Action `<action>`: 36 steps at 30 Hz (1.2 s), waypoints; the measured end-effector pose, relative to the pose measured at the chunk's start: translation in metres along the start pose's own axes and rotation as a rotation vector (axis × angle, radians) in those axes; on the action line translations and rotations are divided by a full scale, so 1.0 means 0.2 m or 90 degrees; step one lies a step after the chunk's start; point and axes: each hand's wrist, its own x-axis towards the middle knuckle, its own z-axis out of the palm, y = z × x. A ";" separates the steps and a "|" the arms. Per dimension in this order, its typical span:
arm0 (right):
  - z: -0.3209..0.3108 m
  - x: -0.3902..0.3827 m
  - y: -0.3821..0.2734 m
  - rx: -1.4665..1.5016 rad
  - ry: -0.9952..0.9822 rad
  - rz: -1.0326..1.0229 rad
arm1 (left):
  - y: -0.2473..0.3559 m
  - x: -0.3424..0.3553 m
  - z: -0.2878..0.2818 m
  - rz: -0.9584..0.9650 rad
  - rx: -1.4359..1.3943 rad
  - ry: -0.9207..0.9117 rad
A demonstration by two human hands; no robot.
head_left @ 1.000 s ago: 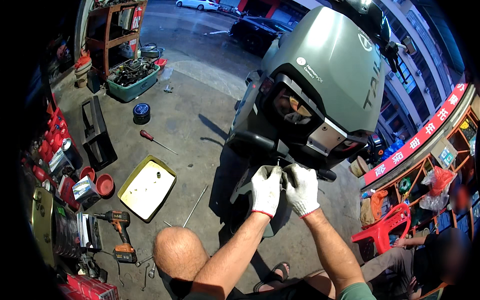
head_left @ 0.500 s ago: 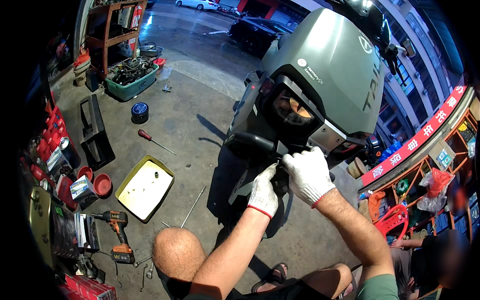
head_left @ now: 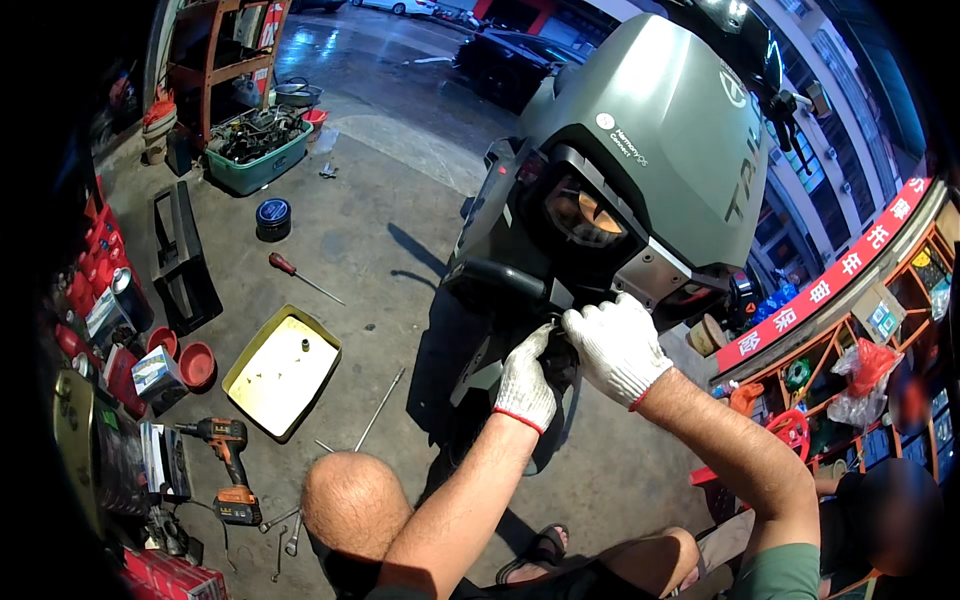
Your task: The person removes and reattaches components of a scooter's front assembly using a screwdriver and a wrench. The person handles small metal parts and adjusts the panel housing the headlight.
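My left hand (head_left: pixel 527 377), in a white knit glove with red cuff, is closed at the dark fittings below the black tubular bar (head_left: pixel 500 281) on a grey-green scooter (head_left: pixel 648 120). My right hand (head_left: pixel 615 348), gloved alike, sits higher and to the right, fingers curled at the same spot under the grey bracket (head_left: pixel 654 272). What the fingertips of both hands grip is hidden. A dark lens housing (head_left: pixel 585 210) is above them.
On the concrete at left lie a red-handled screwdriver (head_left: pixel 306 279), yellow tray (head_left: pixel 235 385), cordless drill (head_left: pixel 227 450), wrenches, black plastic frame (head_left: pixel 180 255) and parts tub (head_left: pixel 255 157). A seated person (head_left: pixel 860 517) is at lower right, beside orange shelves (head_left: pixel 900 340).
My right hand has moved up and right, away from my left hand, and its forearm has swung rightward. My left hand has shifted slightly down. The view has shifted slightly.
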 end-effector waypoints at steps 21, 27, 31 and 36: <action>0.03 -0.03 -0.02 0.040 0.044 0.032 | -0.08 -0.06 0.01 0.202 0.201 0.026; 0.09 -0.04 -0.05 0.053 0.126 0.059 | -0.08 -0.05 0.00 0.268 0.276 0.045; 0.13 -0.05 -0.06 0.066 0.193 0.089 | -0.08 -0.02 -0.05 0.300 0.313 0.014; 0.21 -0.06 -0.09 0.107 0.287 0.132 | -0.05 -0.05 -0.03 0.334 0.423 0.030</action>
